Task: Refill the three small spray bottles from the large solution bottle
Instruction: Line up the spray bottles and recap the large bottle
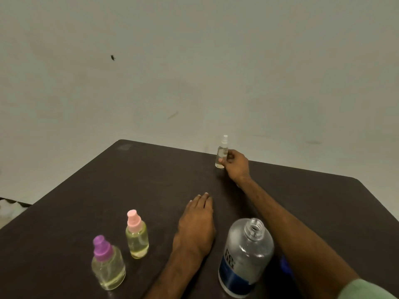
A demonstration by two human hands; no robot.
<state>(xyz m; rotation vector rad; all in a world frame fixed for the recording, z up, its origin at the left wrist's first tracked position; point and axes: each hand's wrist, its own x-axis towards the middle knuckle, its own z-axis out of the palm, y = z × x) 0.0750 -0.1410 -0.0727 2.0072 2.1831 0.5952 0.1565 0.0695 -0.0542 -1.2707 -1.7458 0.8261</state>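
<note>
Right hand (235,165) pinches the clear white-capped spray bottle (222,153), upright at the far edge of the dark table (86,201). Left hand (197,223) lies flat, fingers straight, holding nothing. Large solution bottle (244,257) stands uncapped beside it. Pink-capped bottle (136,235) and purple-capped bottle (107,263) stand upright, near left.

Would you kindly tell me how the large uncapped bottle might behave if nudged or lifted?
The large solution bottle stands upright with its neck open, so a knock would probably tip it and spill. Its smooth clear wall may feel slippery. Its fill level is unclear, so its weight is uncertain.
</note>
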